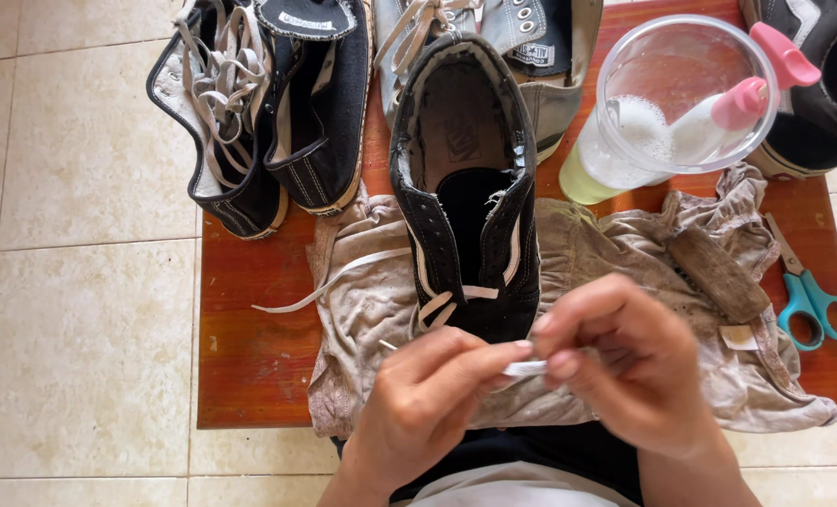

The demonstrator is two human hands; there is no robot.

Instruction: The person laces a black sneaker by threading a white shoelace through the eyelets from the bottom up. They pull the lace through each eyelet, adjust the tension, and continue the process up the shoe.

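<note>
White shoelace (pixel 524 368) end pinched between fingertips of left hand (pixel 428 404) and right hand (pixel 635 371), both clamped on it, black sneaker (pixel 465 197) laid just beyond the fingers (partly laced), stained cloth (pixel 625 253) spread beneath, teal scissors (pixel 813 305) seen right.

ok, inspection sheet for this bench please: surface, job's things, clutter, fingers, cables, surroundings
Surface: red-brown wooden table, partly covered by a stained grey cloth.
Job's things: black shoe on the cloth, partly laced; white lace end pinched between both hands.
Clutter: two more black shoes, a grey shoe, clear plastic cup, pink-capped bottle, teal scissors, brush.
Fingers: left hand and right hand both closed on the lace.
Cables: nothing seen.
Surroundings: cream floor tiles.
</note>
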